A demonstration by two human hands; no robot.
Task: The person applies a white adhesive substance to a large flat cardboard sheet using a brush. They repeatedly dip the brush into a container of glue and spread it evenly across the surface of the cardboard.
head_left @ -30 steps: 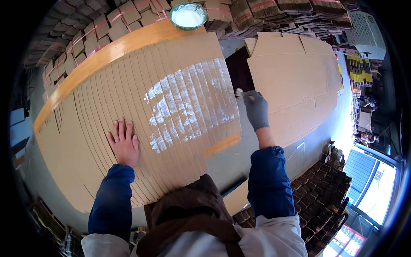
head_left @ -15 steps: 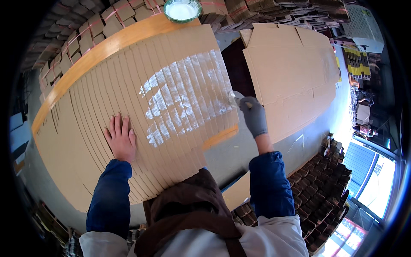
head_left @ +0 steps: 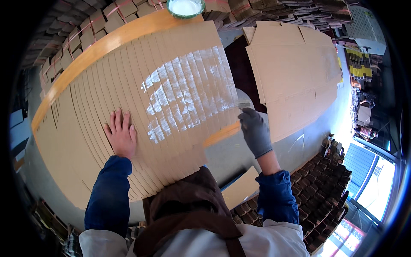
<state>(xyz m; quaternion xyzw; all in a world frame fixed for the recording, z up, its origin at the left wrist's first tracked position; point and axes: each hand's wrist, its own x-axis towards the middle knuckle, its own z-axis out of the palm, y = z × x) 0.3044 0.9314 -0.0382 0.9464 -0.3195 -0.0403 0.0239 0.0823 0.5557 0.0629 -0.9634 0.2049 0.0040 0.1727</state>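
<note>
A row of overlapping cardboard sheets (head_left: 100,85), fanned so that their edges show as narrow strips, covers the wooden table. White paste (head_left: 184,92) is smeared across the strips on the right half. My bare left hand (head_left: 122,136) lies flat on the strips left of the paste, fingers spread. My right hand (head_left: 255,132), in a grey glove, is closed round what looks like a flat brush (head_left: 244,104), its handle hidden in the fist. The brush is just off the right edge of the sheets, level with the lower part of the paste.
A green-rimmed bowl of white paste (head_left: 186,7) stands at the table's far edge (head_left: 141,26). Large flat cardboard sheets (head_left: 295,73) lie to the right. Stacks of bundled cardboard (head_left: 117,19) line the back, and more stacked pieces (head_left: 314,192) stand at lower right.
My right hand has moved slightly down, and the brush has shifted a little right, off the sheets' edge. My left hand stays in place. The view has shifted slightly.
</note>
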